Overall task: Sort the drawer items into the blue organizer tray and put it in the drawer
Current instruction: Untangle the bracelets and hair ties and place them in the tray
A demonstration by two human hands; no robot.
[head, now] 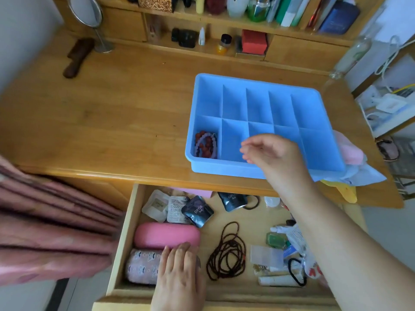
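The blue organizer tray (256, 81) sits on the wooden desk, divided into several compartments. Beaded bracelets (205, 144) lie in its near left compartment. My right hand (269, 151) hovers over the tray's near middle compartments, fingers loosely apart and holding nothing. Below, the open drawer (122, 239) holds a pink case (166, 234), a patterned pink case (141, 265), foil sachets (197, 211), a dark bead necklace (226, 252), hair ties and small tubes. My left hand (179, 270) rests flat on the patterned case, fingertips touching the pink case.
A pink curtain (51, 232) hangs at the left beside the drawer. A round mirror (86, 12) and a dark wooden comb (77, 57) stand at the desk's back left. Shelves with books and bottles (224, 43) line the back. Cloths (352, 153) lie under the tray's right edge.
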